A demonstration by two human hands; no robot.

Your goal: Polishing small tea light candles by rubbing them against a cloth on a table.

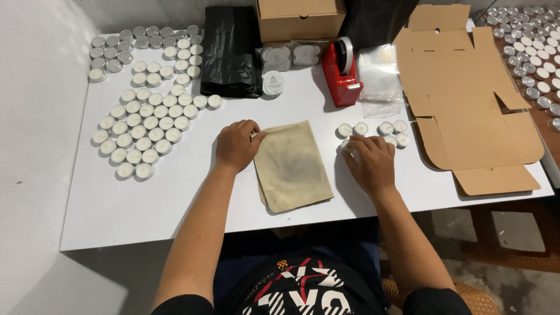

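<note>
My left hand point(235, 145) rests on the white table point(175, 198), fingers curled, pinching the upper left corner of a stained beige cloth point(290, 165) that lies flat between my hands. My right hand point(370, 161) lies palm down to the right of the cloth, its fingertips on a white tealight candle point(347, 146) at the near edge of a small group of tealights point(385, 128). Whether the fingers grip that candle is hidden under the hand.
Many white tealights point(143, 125) cover the table's left side, with more at the back left point(146, 49). Black plastic bags point(231, 52), a closed cardboard box point(300, 17), a red tape dispenser point(341, 73), clear bags point(379, 76) and a flat unfolded carton point(466, 93) lie behind and right. Metal-cupped candles point(534, 46) fill the far right.
</note>
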